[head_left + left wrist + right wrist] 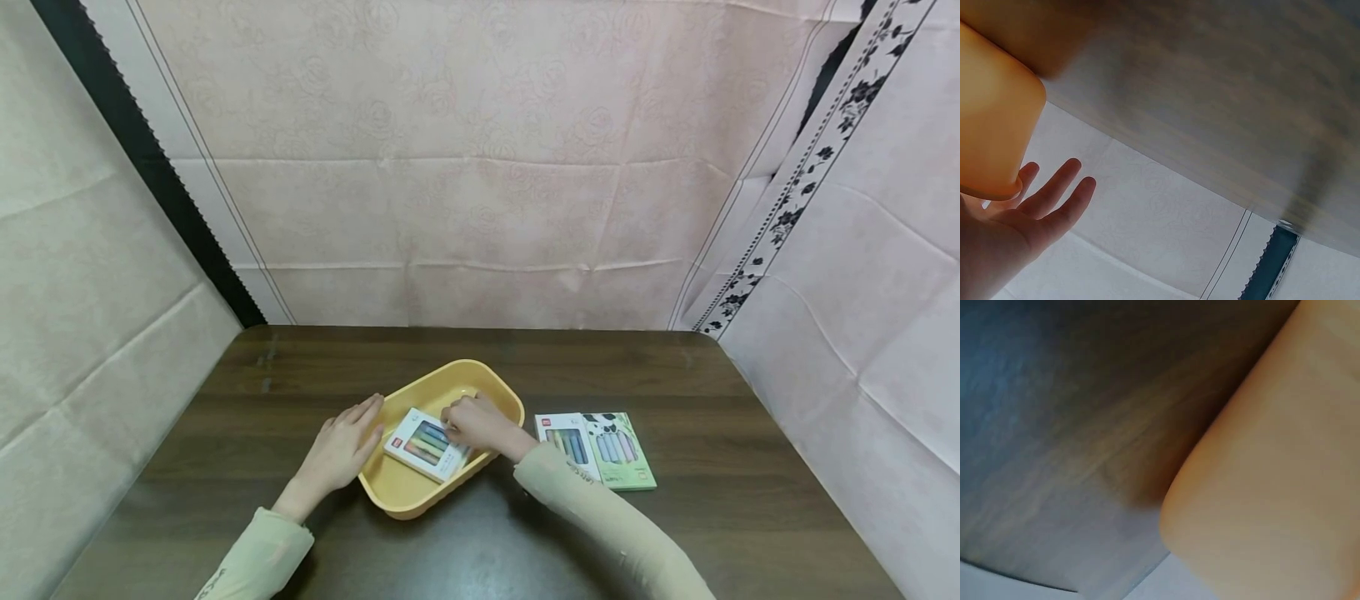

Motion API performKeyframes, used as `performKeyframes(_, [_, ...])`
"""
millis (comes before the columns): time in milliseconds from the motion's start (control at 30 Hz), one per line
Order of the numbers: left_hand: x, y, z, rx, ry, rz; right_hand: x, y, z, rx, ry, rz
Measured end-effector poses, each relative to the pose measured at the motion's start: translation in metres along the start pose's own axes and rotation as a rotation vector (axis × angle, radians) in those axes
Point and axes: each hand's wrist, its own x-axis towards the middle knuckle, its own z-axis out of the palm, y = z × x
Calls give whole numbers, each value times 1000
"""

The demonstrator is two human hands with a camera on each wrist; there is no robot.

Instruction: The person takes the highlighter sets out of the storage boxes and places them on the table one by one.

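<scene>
A yellow plastic tray [405, 496] lies slantwise on the table, with a white box of coloured sticks [426, 446] inside it. My right hand [483, 425] reaches over the tray's right side, its curled fingers gripping the box at the right end. Fingers extended, my left hand [341, 442] rests against the tray's left rim. The left wrist view shows that hand [1029, 219] close under the rim of the tray [997, 119], fingers spread. In the right wrist view the tray's outer wall [1266, 487] fills the right side; the right hand is out of sight there.
Right of the tray, a second white box of coloured sticks [567, 442] lies beside a green box [621, 450] with a similar window. My right forearm passes just in front of them. Patterned cloth [465, 208] hangs behind the dark wooden table [750, 500] and at both sides.
</scene>
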Motion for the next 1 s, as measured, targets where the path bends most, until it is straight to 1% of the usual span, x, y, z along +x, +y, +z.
performKeyframes(267, [1,0,1,-2,21,-3,1,-1,0,-20,29,18])
performKeyframes(467, [1,-1,1,5,13,4,0,-2,0,-68,47,49])
performKeyframes(667, [0,-1,1,14,5,-1,-2,-3,-1,-114,92,79])
performKeyframes(867, [0,0,1,10,5,-6,-3,-3,-1,-166,128,79])
performKeyframes(1000, [1,-1,1,7,4,-6,-4,-2,-1,-203,167,71])
